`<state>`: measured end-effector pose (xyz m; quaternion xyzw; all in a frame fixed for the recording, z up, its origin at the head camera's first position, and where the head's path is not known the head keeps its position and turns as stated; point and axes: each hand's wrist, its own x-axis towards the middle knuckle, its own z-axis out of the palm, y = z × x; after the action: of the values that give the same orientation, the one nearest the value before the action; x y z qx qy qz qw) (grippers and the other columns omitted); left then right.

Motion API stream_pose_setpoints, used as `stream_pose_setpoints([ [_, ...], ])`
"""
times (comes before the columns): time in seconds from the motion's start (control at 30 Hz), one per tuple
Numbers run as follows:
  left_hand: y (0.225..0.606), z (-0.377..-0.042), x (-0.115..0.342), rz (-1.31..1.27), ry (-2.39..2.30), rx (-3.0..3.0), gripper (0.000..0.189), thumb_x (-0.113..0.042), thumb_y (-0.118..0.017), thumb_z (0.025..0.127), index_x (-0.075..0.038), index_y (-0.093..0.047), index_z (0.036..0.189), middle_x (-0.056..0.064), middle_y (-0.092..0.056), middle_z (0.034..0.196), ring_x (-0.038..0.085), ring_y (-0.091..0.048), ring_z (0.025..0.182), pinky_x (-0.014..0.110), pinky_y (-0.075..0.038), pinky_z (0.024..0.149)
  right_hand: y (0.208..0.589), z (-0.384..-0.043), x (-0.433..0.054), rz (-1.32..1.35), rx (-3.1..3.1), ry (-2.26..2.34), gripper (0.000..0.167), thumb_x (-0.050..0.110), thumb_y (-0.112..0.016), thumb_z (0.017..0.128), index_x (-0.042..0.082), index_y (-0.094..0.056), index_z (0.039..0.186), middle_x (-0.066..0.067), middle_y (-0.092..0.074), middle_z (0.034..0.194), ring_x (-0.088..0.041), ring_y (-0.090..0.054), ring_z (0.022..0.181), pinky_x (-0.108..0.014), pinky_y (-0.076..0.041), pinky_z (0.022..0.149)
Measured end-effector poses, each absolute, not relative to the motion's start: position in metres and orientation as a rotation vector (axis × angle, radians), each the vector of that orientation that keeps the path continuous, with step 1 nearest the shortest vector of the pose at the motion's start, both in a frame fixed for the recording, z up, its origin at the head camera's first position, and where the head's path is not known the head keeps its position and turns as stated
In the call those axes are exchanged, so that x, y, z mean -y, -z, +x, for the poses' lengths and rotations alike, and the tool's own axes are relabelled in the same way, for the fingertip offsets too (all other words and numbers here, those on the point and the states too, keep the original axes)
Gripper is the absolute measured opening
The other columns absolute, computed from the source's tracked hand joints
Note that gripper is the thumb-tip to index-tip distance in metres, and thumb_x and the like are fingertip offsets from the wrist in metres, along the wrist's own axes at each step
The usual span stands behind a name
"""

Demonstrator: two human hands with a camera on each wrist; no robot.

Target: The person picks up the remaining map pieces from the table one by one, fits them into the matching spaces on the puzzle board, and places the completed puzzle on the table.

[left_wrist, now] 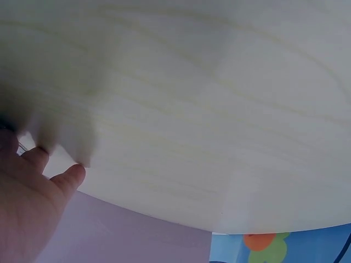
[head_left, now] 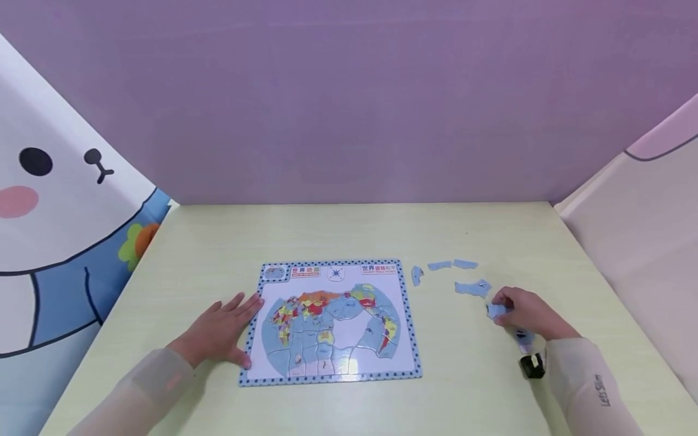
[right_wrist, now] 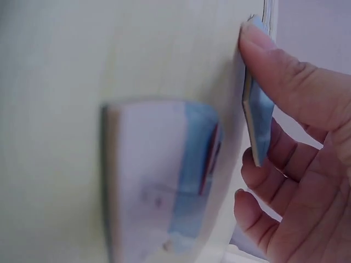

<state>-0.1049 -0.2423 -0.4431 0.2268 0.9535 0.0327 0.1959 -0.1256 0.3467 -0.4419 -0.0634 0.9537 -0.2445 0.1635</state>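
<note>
A world map jigsaw board (head_left: 329, 383) with a dotted blue border lies on the table, most of its map filled with pieces and a white gap in the middle. My left hand (head_left: 226, 327) rests with spread fingers on the board's left edge. To the right of the board, my right hand (head_left: 526, 312) pinches a blue puzzle piece (head_left: 497, 310) between thumb and fingers. In the right wrist view that puzzle piece (right_wrist: 258, 115) is seen edge-on, tilted up. Another puzzle piece (right_wrist: 159, 175), white and blue, lies on the table below the hand.
Several loose pieces lie right of the board, among them a long blue piece (head_left: 472, 288) and a small piece (head_left: 417, 275). A black object (head_left: 532, 366) sits by the right wrist. A purple backdrop (head_left: 349, 109) stands behind the table.
</note>
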Motion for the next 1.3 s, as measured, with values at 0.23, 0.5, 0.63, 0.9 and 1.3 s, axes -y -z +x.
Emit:
stream_pose_setpoints([
  [0.23, 0.445, -0.109, 0.24, 0.652, -0.084, -2.668, 0.119, -0.069, -0.074, 0.06, -0.003, -0.031, 0.149, 0.016, -0.027, 0.155, 0.046, -0.019, 0.14, 0.069, -0.022, 0.103, 0.437, -0.122, -0.347, -0.229, -2.727, 0.759, 0.014, 0.009, -0.072, 0.083, 0.004, -0.063, 0.093, -0.001, -0.056, 0.081, -0.018, -0.048, 0.075, -0.033, -0.042, 0.066],
  [0.5, 0.45, -0.108, 0.239, 0.65, -0.112, -2.641, 0.119, -0.067, -0.076, 0.06, -0.002, -0.029, 0.149, 0.017, -0.025, 0.155, 0.046, -0.017, 0.14, 0.069, -0.022, 0.103, 0.433, -0.121, -0.347, -0.37, -2.725, 0.812, 0.004, 0.004, -0.069, 0.085, 0.002, -0.065, 0.085, 0.003, -0.06, 0.078, -0.008, -0.048, 0.072, -0.025, -0.044, 0.063],
  [0.63, 0.45, -0.107, 0.239, 0.656, -0.119, -2.639, 0.118, -0.067, -0.074, 0.062, -0.003, -0.028, 0.15, 0.016, -0.025, 0.156, 0.046, -0.016, 0.141, 0.069, -0.021, 0.104, 0.434, -0.121, -0.341, -0.4, -2.747, 0.838, 0.003, 0.002, -0.069, 0.084, 0.003, -0.066, 0.083, 0.004, -0.061, 0.077, -0.003, -0.048, 0.07, -0.023, -0.045, 0.063],
  [0.9, 0.446, -0.107, 0.242, 0.667, -0.09, -2.665, 0.119, -0.069, -0.073, 0.061, -0.002, -0.029, 0.149, 0.016, -0.025, 0.155, 0.046, -0.017, 0.14, 0.069, -0.022, 0.104, 0.436, -0.129, -0.319, -0.383, -2.742, 0.928, 0.003, 0.002, -0.069, 0.086, 0.0, -0.067, 0.086, -0.002, -0.064, 0.082, -0.011, -0.051, 0.075, -0.023, -0.047, 0.067],
  [1.3, 0.446, -0.105, 0.245, 0.651, -0.143, -2.65, 0.12, -0.068, -0.074, 0.061, -0.001, -0.029, 0.149, 0.017, -0.025, 0.155, 0.048, -0.017, 0.14, 0.07, -0.021, 0.103, 0.433, -0.126, -0.283, -0.373, -2.585, 1.129, 0.007, 0.003, -0.065, 0.089, -0.003, -0.065, 0.087, -0.001, -0.061, 0.082, -0.013, -0.051, 0.075, -0.023, -0.045, 0.066],
])
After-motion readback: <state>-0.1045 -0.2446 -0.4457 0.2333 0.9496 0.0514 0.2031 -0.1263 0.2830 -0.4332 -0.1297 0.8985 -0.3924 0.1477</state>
